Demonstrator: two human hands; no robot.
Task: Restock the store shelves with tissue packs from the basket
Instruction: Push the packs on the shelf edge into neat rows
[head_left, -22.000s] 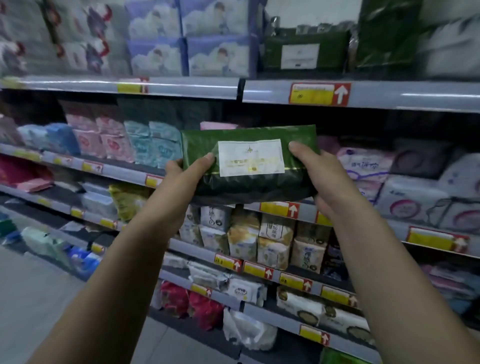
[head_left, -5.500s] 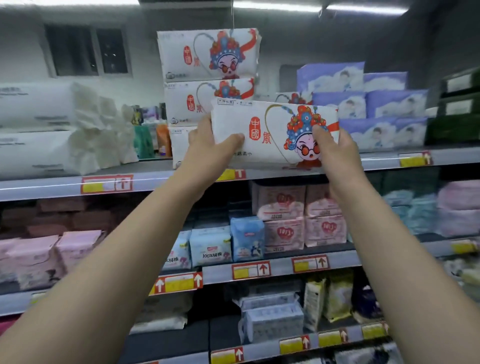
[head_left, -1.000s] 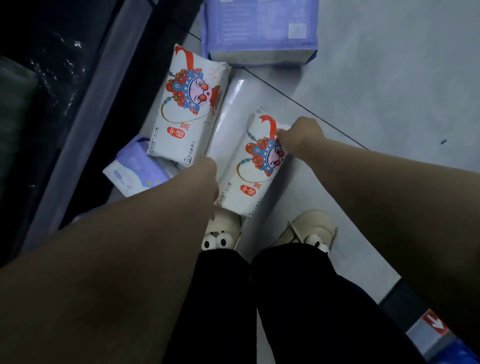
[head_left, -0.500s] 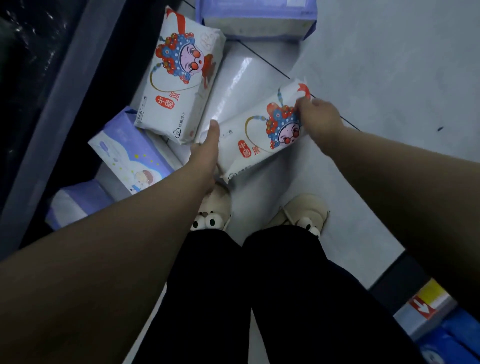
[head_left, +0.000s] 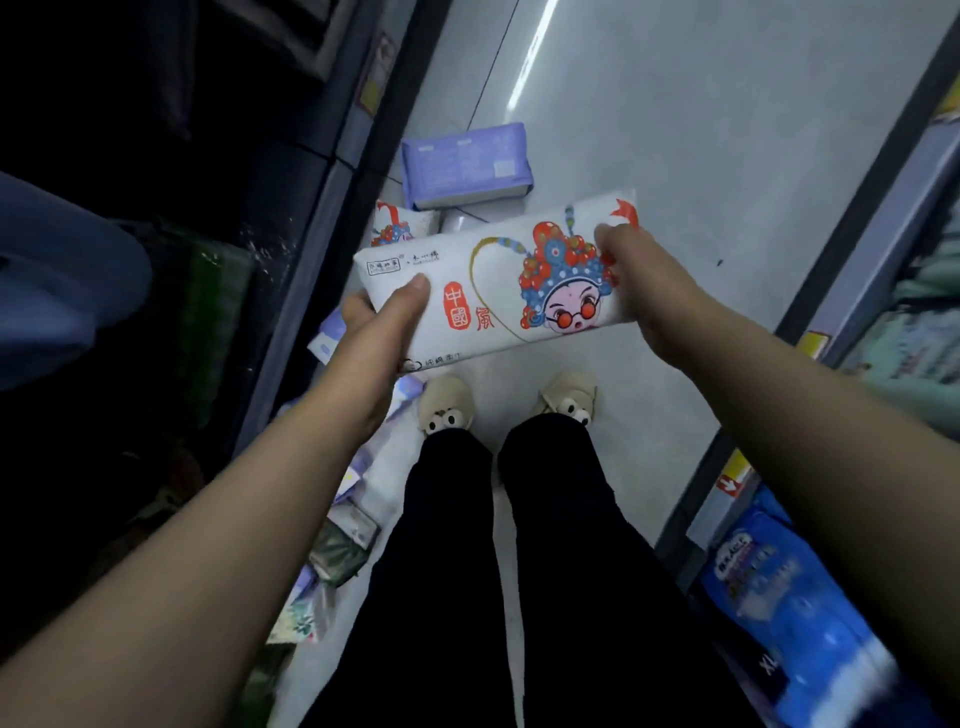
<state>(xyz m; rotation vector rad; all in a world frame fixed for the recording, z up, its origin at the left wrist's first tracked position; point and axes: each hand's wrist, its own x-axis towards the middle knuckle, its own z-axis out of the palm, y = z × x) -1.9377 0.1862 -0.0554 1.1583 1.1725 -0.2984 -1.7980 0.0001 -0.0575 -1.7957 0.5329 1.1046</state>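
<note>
Left hand (head_left: 382, 332), right hand (head_left: 657, 291) round glossy tissue pack (head_left: 493, 296) (oblong)

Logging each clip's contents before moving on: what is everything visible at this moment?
opera-face tissue pack: one, white with red and blue print, held above the floor by both hands
second opera-face pack: one, white, on the floor, partly hidden behind the held one
lavender pack: one, on the floor beyond them
loose packs: several, lavender, white and dark green, on the floor by the left shelf base, count unclear
blue pack: one, low right shelf
floor: grey
slippers: two, beige with toy eyes
trousers: black
left hand: grips the pack's left end
right hand: grips its right end
</note>
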